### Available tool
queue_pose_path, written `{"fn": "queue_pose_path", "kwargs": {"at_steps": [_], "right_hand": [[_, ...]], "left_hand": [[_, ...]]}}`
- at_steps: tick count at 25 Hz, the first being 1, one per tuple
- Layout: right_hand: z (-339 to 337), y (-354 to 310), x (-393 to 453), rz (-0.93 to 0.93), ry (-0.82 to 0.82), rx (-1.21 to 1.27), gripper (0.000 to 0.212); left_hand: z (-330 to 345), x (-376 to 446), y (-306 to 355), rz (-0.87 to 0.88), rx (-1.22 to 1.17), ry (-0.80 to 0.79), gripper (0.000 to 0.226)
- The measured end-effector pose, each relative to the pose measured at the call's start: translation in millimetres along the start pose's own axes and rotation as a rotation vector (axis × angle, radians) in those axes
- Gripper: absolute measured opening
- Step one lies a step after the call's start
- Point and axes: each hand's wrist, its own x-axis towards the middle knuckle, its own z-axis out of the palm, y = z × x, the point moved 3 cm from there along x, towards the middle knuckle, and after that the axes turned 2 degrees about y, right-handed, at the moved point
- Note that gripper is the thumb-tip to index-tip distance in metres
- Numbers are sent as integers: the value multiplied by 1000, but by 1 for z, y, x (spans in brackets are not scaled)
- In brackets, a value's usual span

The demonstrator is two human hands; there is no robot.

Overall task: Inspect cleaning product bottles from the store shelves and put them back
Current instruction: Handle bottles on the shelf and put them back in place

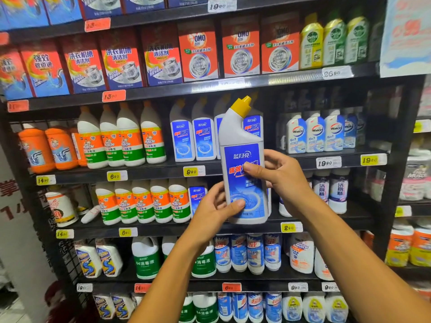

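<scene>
White plastic with a blue label and a slanted yellow cap — the toilet-cleaner bottle (243, 164) is held upright in front of the store shelves (163, 170), clear of every shelf board, its front label turned toward the camera. The left hand (217, 209) grips it low on the left side; its thumb lies across the bottom of the label and the other fingers curl round behind, out of sight. The right hand (279, 174) holds the bottle's right edge at mid-height, thumb pressed on the label's front, fingers (275, 155) curled loosely round the side and back.

Behind the bottle, on the shelf with the yellow price tag (194, 171), stand matching blue-labelled bottles (193, 139) in a row. To their left are orange-and-green disinfectant bottles (126, 138) — beyond those, orange drain-cleaner bottles (49, 148). To the right stand Walch bottles (314, 132). One shelf up sit red OMO boxes (240, 50) and Dettol bottles (311, 43). Lower shelves carry more white, green and blue-labelled bottles.
</scene>
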Motion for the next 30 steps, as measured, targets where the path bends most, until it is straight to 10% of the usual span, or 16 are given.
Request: {"fn": "queue_pose_path", "kwargs": {"at_steps": [30], "right_hand": [[-6, -7, -6, 35, -51, -1, 43]], "left_hand": [[17, -11, -5, 9, -168, 45, 45]]}}
